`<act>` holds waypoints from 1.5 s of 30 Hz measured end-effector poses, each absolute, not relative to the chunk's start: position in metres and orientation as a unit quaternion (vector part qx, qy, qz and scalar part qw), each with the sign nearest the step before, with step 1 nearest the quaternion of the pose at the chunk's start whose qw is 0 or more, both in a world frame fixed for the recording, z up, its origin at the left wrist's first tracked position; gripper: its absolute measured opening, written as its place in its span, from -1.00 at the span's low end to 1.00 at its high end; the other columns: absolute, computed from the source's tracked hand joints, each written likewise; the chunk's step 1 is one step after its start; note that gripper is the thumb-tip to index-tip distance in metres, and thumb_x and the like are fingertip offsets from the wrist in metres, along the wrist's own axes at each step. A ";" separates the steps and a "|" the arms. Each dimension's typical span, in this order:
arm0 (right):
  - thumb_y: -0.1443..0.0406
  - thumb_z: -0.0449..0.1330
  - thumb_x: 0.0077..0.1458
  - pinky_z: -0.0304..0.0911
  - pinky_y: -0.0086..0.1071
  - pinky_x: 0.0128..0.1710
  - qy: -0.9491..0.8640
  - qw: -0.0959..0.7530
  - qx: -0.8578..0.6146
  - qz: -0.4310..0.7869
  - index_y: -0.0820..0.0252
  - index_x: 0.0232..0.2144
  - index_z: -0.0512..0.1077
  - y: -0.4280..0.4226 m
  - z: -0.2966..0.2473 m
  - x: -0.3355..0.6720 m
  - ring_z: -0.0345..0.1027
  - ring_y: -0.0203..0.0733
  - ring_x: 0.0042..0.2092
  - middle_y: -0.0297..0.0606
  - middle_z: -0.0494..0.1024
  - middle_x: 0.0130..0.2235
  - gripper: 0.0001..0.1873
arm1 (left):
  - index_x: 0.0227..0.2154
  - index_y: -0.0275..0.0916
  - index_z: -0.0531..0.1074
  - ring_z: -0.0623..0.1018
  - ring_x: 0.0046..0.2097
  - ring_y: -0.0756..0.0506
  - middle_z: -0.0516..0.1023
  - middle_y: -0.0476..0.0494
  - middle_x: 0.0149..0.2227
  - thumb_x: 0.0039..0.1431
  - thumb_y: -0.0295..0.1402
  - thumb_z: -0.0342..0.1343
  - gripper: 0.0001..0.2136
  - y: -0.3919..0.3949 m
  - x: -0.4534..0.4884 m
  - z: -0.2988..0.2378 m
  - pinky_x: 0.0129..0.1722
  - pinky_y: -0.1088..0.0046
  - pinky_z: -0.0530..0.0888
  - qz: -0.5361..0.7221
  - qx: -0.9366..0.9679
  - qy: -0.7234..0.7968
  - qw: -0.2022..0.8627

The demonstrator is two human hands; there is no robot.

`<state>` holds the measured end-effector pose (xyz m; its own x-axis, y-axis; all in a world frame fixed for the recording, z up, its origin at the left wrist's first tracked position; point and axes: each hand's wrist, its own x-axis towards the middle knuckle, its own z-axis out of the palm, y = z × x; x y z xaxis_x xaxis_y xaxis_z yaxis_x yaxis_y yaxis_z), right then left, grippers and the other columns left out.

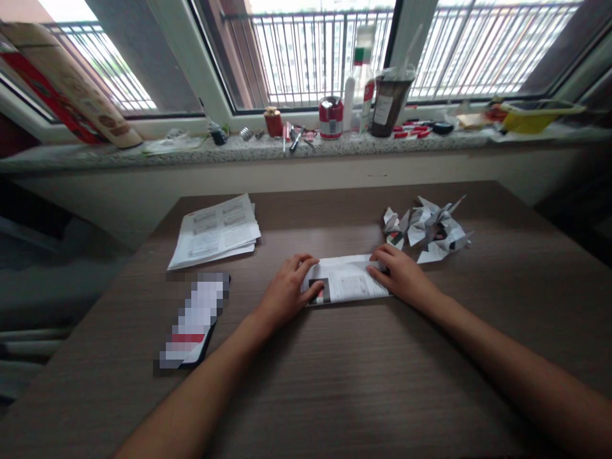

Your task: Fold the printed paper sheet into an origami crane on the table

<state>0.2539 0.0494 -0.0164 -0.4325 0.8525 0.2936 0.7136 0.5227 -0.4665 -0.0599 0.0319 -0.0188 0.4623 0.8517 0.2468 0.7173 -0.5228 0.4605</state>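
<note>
bright daylit windows (306,76) | metal railing (287,48) outside | speckled sill (258,151) | pale wall (287,174) | brown table (315,376)

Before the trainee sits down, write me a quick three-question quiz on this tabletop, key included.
1. Open question: what do the left hand and the right hand both touch?
2. True or false: the smartphone lies nearer the person than the stack of printed sheets.
3. Multiple choice: where are the creased paper shapes?
A) on the windowsill
B) under the left hand
C) on the wood-grain table, beyond the right hand

Key: 1. The folded printed paper. 2. True. 3. C.
</note>
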 end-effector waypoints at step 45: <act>0.27 0.26 0.29 0.35 -0.03 -0.01 -0.859 0.184 -0.466 0.105 0.11 -0.14 0.44 0.047 -0.019 0.228 0.38 0.08 -0.05 -0.11 0.50 -0.09 -0.89 | 0.10 -0.14 0.50 0.46 0.13 -0.26 0.48 -0.21 0.08 0.35 -0.33 0.26 -0.70 0.023 -0.047 -0.017 0.17 0.03 0.48 0.218 0.867 0.424 0.147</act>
